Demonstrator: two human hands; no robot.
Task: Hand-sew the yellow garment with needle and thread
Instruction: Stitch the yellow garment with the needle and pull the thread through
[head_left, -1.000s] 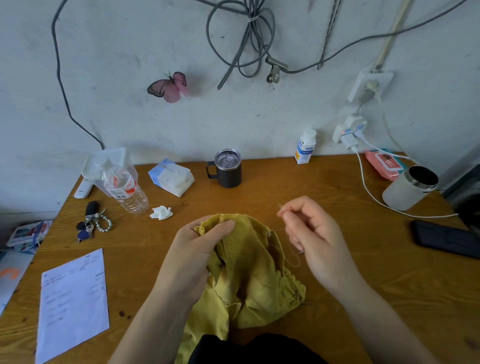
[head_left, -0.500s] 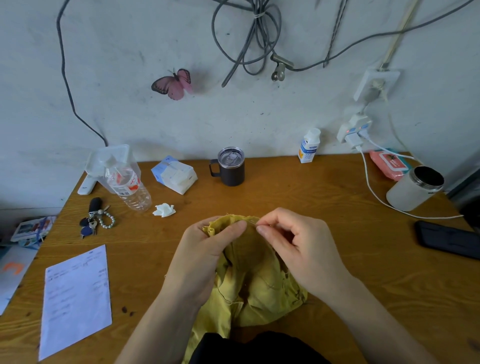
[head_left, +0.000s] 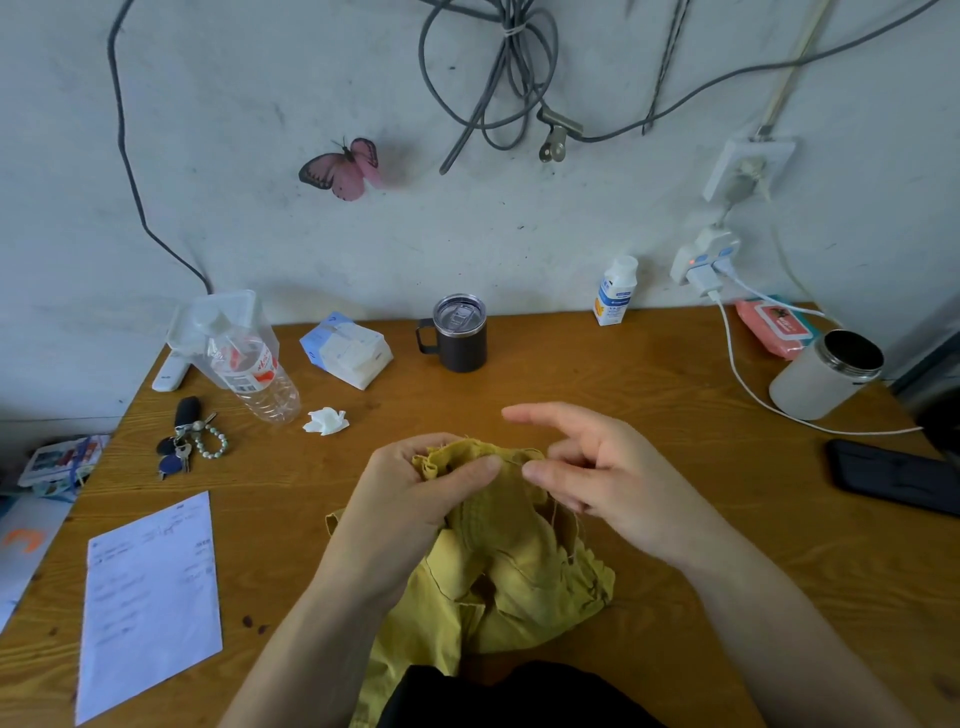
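The crumpled yellow garment (head_left: 509, 566) lies on the wooden table (head_left: 649, 384) in front of me and runs down to my lap. My left hand (head_left: 410, 509) grips its bunched top edge, with the thumb pressed on the fabric. My right hand (head_left: 592, 467) is just right of that edge. Its thumb and middle finger pinch together at the fabric, and its index finger points straight out to the left. The needle is too thin to make out between those fingers. A pale thread (head_left: 555, 514) hangs along the garment below the right hand.
A dark lidded mug (head_left: 460, 332), tissue pack (head_left: 345, 351), plastic bottle (head_left: 254, 374), crumpled tissue (head_left: 326, 421) and keys (head_left: 189, 441) sit at the back left. A paper sheet (head_left: 150, 597) lies front left. A white canister (head_left: 826, 374), charging cable (head_left: 748, 395) and black phone (head_left: 893, 475) are on the right.
My right hand came back from its raised position on the right to the garment's top edge. Its index finger then lifted and straightened. My left hand kept its hold.
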